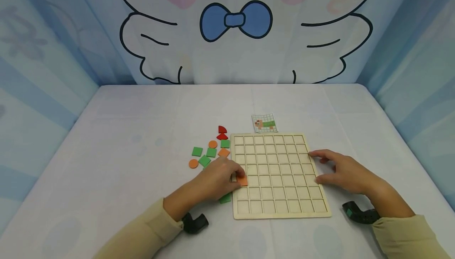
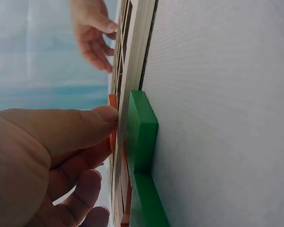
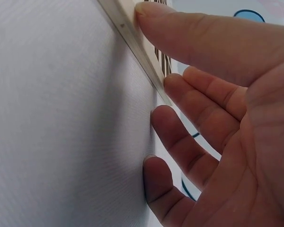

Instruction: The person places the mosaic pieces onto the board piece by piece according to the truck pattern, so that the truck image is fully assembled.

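Note:
My left hand [image 1: 217, 177] pinches an orange square tile [image 1: 243, 181] between thumb and fingers, over the left column of a wooden grid board [image 1: 281, 216]. In the left wrist view, the orange tile [image 2: 112, 100] stands right at the board's surface, partly hidden by the thumb. At the board's right edge, my right hand [image 1: 350, 172] rests thumb and index fingertips on the rim, fingers spread and relaxed. Close by the left hand are green square tiles [image 1: 204, 160], one of them, a green tile [image 2: 143, 130], lying against the board's side.
Loose pieces lie left of the board: orange round tiles [image 1: 193, 163], another orange square [image 1: 223, 152] and red quarter-round pieces [image 1: 222, 129]. Behind the board lies a pattern card [image 1: 264, 123] with a gridded picture. A white cloth covers the table [image 1: 117, 152]; printed curtains [image 1: 241, 61] surround it.

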Motion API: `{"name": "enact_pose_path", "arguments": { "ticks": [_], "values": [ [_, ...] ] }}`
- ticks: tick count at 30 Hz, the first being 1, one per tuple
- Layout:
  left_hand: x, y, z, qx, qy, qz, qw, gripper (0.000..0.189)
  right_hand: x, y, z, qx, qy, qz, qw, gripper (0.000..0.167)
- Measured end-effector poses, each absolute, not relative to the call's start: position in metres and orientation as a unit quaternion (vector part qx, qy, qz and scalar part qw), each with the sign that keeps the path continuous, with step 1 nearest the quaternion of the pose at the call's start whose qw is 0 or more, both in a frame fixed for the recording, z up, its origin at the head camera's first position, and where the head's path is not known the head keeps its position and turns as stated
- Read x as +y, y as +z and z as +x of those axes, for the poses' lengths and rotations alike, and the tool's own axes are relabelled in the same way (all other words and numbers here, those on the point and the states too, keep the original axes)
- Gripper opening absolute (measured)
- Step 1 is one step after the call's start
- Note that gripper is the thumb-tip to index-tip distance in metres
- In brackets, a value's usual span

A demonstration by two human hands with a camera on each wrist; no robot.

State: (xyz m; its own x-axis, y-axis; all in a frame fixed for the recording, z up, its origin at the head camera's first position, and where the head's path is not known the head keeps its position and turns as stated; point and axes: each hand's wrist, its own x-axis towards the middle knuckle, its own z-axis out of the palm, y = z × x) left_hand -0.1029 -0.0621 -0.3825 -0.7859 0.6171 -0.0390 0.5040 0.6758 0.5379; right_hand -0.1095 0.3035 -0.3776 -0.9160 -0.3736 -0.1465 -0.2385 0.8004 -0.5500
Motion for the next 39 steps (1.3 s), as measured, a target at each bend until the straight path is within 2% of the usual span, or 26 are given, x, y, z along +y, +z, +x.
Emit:
{"name": "enact_pose_path", "arguments": {
  "ticks": [7,16,34,39],
  "values": [
    [-0.0617,-0.3817,-0.1022,0.910,0.245,0.319,0.103,0.017,0.3033,-0.3769,-0.1095,0.938,-0.278,-0.159,0.128,0.069],
    [-0.0624,-0.3817,-0.0997,0.909,0.229,0.340,0.068,0.013,0.3030,-0.3773,-0.1092,0.939,-0.280,-0.154,0.130,0.070],
    [-0.0666,-0.3836,-0.0980,0.909,0.237,0.338,0.055,0.011,0.3038,-0.3790,-0.1089,0.938,-0.278,-0.160,0.129,0.069],
    [-0.0675,-0.3836,-0.0995,0.909,0.243,0.333,0.067,0.012,0.3038,-0.3788,-0.1090,0.940,-0.273,-0.165,0.122,0.069]
  ]
}}
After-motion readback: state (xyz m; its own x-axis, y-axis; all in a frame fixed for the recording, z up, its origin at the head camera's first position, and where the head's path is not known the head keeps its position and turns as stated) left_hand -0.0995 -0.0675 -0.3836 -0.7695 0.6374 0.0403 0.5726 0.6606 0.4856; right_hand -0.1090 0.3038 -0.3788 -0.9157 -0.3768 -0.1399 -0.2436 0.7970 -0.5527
